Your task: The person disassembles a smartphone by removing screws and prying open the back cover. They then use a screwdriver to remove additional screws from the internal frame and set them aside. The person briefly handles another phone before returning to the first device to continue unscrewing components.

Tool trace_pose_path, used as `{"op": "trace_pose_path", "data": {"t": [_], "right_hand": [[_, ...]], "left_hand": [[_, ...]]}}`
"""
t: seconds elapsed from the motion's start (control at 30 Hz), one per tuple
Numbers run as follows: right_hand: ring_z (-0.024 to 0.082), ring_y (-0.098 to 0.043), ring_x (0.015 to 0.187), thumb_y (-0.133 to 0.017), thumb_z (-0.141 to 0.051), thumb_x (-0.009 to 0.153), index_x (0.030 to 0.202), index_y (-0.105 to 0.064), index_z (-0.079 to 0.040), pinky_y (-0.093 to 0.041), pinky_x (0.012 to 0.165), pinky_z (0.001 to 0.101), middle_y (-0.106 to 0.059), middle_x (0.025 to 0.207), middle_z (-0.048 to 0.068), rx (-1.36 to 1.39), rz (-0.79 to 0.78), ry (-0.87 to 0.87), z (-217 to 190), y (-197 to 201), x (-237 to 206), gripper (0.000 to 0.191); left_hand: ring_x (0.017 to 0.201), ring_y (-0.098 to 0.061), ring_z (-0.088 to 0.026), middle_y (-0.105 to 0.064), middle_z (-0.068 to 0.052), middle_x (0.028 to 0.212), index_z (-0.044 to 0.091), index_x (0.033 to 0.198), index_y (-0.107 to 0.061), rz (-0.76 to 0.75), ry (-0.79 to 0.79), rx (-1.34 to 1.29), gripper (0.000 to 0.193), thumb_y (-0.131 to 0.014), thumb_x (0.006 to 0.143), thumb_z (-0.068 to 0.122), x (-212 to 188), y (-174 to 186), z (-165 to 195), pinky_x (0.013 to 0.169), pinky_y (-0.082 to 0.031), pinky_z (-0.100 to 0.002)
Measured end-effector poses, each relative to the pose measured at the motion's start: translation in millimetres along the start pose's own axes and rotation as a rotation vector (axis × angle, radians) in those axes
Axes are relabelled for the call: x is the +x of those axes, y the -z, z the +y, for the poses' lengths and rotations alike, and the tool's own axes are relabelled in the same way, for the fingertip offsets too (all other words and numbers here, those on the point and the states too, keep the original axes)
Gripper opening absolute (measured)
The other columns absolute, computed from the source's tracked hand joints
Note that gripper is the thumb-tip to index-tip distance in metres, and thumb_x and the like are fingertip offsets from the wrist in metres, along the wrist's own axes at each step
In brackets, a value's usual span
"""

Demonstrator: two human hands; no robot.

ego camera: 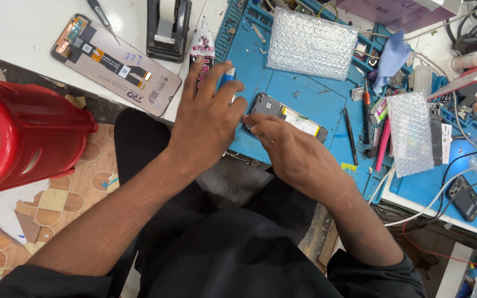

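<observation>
An opened phone [293,116], its back off and its battery and circuit board showing, lies on a blue work mat [305,91]. My left hand [208,118] rests at the phone's left end with fingers spread, and a blue-tipped tool [227,79] shows between two of its fingers. My right hand [291,152] lies over the phone's near edge, fingertips pressing on its lower left corner. Both hands touch the phone.
A detached phone screen [117,63] lies face down on the white table, next to a tape dispenser [168,27] and a glue tube [202,47]. Bubble wrap sheets [311,43] [411,132], screwdrivers, tweezers [351,128] and another phone [464,197] crowd the mat. A red stool [23,132] stands left.
</observation>
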State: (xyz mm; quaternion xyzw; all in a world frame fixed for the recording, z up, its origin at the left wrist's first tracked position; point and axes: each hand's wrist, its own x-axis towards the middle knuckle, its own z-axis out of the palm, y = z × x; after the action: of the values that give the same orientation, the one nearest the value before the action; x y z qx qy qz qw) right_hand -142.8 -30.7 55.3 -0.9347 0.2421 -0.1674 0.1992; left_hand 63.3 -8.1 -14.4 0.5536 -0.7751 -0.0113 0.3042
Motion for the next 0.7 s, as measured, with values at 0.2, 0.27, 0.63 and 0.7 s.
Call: {"op": "trace_pose_path", "data": {"t": [0.2,0.27,0.63,0.7], "right_hand": [[0.038,-0.072,0.085,-0.077,-0.015,0.093,0.106,-0.048,-0.001,-0.056,0.068,0.0454,-0.071,0.1,0.018,-0.151,-0.014,-0.274,-17,8,23,0.035],[0.04,-0.072,0.092,-0.067,-0.006,0.097,0.108,-0.046,0.0,-0.057,0.07,0.0456,-0.073,0.107,0.017,-0.001,-0.053,-0.299,-22,16,29,0.024],[0.038,-0.071,0.08,-0.073,-0.01,0.098,0.11,-0.047,0.0,-0.056,0.063,0.0462,-0.068,0.093,0.016,-0.136,0.044,-0.312,-27,11,33,0.031],[0.041,-0.068,0.083,-0.074,-0.005,0.09,0.109,-0.044,0.001,-0.056,0.067,0.0471,-0.063,0.099,0.021,-0.144,0.134,-0.067,-22,14,25,0.036]], "left_hand": [[0.143,-0.048,-0.032,-0.068,-0.008,0.124,0.005,0.095,-0.073,0.045,0.0,-0.012,0.006,-0.072,0.089,0.004,-2,3,-2,0.127,-0.021,-0.056],[0.143,-0.048,-0.031,-0.068,-0.008,0.125,0.005,0.096,-0.073,0.051,0.0,0.015,0.006,-0.071,0.091,0.002,-2,3,-3,0.128,-0.021,-0.055],[0.142,-0.048,-0.032,-0.067,-0.009,0.124,0.003,0.111,-0.072,0.087,0.023,0.048,0.021,-0.068,0.091,-0.002,-2,2,-5,0.129,-0.022,-0.055],[0.142,-0.048,-0.032,-0.067,-0.009,0.123,0.003,0.11,-0.071,0.087,0.02,0.048,0.02,-0.067,0.091,-0.002,-1,2,-5,0.128,-0.023,-0.055]]}}
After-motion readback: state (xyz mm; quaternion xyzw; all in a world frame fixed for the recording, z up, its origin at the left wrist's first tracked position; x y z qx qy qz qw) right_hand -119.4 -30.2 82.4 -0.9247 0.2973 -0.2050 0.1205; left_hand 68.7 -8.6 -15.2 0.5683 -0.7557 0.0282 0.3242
